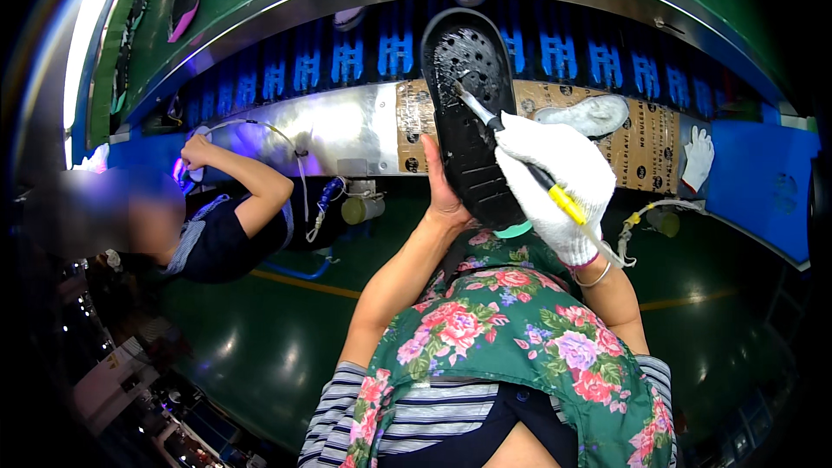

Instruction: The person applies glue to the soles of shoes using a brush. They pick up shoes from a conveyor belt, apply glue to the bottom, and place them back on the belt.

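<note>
My left hand (440, 186) grips the heel end of a black shoe sole (475, 143), its bare thumb up along the left edge and the other fingers hidden beneath. The sole is tilted up in front of me, with round holes at the far end and slots nearer me. Its far half shines wet. In a white knit glove, my right hand (563, 178) is closed around a brush (482, 113) with a dark and yellow handle. The bristles touch the sole's surface just below the holes. A pale tube trails from the handle's rear end.
A whitish shoe piece (589, 115) lies on printed cardboard (652, 143) covering the metal bench (347, 126). Beyond runs a row of blue-lit racks (347, 59) beneath a green shelf. A white glove (698, 159) rests at right. Another person's arm (256, 175) reaches in at left, near a thin hose.
</note>
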`<control>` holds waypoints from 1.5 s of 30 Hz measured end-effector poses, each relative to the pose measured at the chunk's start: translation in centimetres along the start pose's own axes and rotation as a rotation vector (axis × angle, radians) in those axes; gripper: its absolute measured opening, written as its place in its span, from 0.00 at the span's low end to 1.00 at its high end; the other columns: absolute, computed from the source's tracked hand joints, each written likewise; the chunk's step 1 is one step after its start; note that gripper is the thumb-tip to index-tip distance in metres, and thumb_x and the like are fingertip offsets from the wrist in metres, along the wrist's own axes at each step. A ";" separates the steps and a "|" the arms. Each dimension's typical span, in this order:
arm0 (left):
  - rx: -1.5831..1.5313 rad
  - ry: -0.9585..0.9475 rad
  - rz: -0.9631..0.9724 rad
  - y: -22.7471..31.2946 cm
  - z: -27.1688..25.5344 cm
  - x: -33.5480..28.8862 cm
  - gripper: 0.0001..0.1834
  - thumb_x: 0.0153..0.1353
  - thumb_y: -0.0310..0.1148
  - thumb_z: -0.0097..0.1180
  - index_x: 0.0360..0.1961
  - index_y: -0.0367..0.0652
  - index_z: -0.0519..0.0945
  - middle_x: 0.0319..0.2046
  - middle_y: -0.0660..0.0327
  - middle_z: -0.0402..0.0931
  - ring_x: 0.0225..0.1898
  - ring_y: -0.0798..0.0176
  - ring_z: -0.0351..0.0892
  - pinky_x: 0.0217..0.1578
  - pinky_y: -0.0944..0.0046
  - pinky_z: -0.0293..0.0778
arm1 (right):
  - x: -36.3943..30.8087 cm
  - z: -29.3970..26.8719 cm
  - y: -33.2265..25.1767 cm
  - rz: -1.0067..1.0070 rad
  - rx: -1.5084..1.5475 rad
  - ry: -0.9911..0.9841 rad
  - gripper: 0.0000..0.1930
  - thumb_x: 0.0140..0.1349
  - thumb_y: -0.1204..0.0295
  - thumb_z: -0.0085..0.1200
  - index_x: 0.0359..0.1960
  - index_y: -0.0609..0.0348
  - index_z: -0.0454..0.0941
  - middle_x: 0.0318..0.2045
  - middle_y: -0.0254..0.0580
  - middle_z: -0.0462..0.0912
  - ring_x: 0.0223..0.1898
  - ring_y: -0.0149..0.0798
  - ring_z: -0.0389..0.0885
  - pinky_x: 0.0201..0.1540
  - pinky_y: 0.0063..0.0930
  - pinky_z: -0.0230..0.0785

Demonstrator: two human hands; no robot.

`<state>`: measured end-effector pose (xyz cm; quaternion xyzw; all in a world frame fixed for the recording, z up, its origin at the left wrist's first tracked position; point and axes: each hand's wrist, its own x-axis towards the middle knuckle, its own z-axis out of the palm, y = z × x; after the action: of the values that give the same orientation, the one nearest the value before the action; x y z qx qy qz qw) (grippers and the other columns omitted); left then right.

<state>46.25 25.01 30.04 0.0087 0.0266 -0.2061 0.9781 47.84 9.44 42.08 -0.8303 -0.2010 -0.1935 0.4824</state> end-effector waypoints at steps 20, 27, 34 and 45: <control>0.278 -0.046 0.140 -0.7 3.8 4.2 0.72 0.45 0.92 0.33 0.68 0.33 0.64 0.59 0.45 0.73 0.61 0.45 0.76 0.58 0.44 0.77 | -0.7 1.9 -3.1 0.104 0.203 -0.046 0.19 0.54 0.77 0.69 0.50 0.52 0.88 0.44 0.41 0.89 0.44 0.44 0.87 0.51 0.36 0.77; 0.248 -0.053 0.090 -0.7 3.6 4.3 0.70 0.48 0.90 0.34 0.69 0.33 0.64 0.61 0.45 0.71 0.63 0.42 0.73 0.59 0.40 0.75 | -0.7 2.2 -2.9 0.004 0.081 -0.048 0.18 0.55 0.77 0.68 0.49 0.54 0.87 0.46 0.43 0.88 0.47 0.46 0.86 0.53 0.38 0.75; 0.146 -0.147 0.126 -0.3 5.0 4.0 0.72 0.44 0.93 0.29 0.67 0.32 0.65 0.58 0.44 0.73 0.58 0.43 0.77 0.60 0.39 0.74 | -0.6 1.7 -2.3 -0.015 -0.019 0.024 0.17 0.54 0.76 0.68 0.47 0.53 0.88 0.45 0.42 0.88 0.46 0.46 0.86 0.51 0.38 0.76; 0.255 -0.176 0.137 1.3 4.2 4.3 0.70 0.46 0.92 0.33 0.66 0.32 0.67 0.55 0.38 0.75 0.57 0.40 0.78 0.58 0.40 0.76 | -1.5 1.0 -2.7 0.157 0.233 0.011 0.13 0.50 0.81 0.70 0.39 0.60 0.88 0.41 0.47 0.89 0.40 0.45 0.88 0.44 0.34 0.78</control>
<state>50.95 24.37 33.97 0.1164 -0.0863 -0.1408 0.9794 45.32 11.35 42.75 -0.7807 -0.1539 -0.1353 0.5903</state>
